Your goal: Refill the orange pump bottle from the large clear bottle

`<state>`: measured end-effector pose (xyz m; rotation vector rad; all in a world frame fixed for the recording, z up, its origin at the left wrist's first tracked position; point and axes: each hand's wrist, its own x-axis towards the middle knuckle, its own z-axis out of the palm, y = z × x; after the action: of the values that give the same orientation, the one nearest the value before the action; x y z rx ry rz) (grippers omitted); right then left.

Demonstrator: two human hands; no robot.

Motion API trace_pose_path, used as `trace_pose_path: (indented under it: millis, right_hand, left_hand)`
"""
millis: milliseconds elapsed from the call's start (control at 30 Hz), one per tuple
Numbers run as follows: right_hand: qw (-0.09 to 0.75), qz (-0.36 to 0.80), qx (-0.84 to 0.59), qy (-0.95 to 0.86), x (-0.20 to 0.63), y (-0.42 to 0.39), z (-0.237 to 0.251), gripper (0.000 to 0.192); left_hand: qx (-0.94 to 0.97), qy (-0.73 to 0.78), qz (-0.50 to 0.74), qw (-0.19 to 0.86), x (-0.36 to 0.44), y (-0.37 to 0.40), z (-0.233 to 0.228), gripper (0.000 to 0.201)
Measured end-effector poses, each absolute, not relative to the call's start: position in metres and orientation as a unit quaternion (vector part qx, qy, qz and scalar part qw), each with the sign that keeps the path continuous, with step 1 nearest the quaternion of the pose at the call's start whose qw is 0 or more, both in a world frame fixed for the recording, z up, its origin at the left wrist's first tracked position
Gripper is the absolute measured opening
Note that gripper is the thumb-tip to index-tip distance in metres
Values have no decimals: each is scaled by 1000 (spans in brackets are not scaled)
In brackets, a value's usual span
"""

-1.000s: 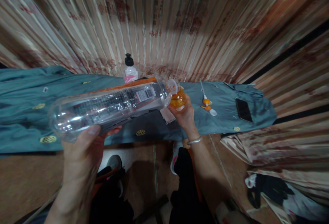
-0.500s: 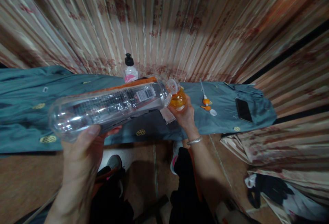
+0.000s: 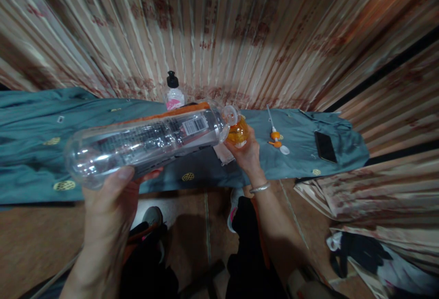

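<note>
My left hand (image 3: 115,194) is closed round the lower part of a large clear plastic bottle (image 3: 151,141) with a label and barcode. The bottle lies nearly level, its bare neck tilted to the right. My right hand (image 3: 248,150), with a silver bracelet at the wrist, grips a smaller bottle with orange-yellow contents (image 3: 237,133). The clear bottle's mouth sits over the orange one; whether the two touch I cannot tell. To the right lies an orange pump head (image 3: 275,135) with a white tube, beside a small white disc (image 3: 284,150).
A blue-green cloth (image 3: 295,171) with yellow motifs covers the long narrow surface. A black-capped bottle (image 3: 174,93) stands at its back edge, before a patterned curtain (image 3: 212,29). A black phone (image 3: 325,146) rests at the right. My legs and shoes are below.
</note>
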<state>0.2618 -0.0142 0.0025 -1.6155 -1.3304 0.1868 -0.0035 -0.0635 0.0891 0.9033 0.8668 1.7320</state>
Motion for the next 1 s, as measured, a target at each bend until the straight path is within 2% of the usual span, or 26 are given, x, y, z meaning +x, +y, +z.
trace_pose_path:
  millis: [567,1000]
  right_hand:
    - [500,96,-662,-551,262,-15,2,72]
    - [496,74,-665,-554,263,-14,0,72]
  left_hand:
    - [370,365,708,478,-2,-63,89,82]
    - [366,357,712,481,-2,-65,89,76]
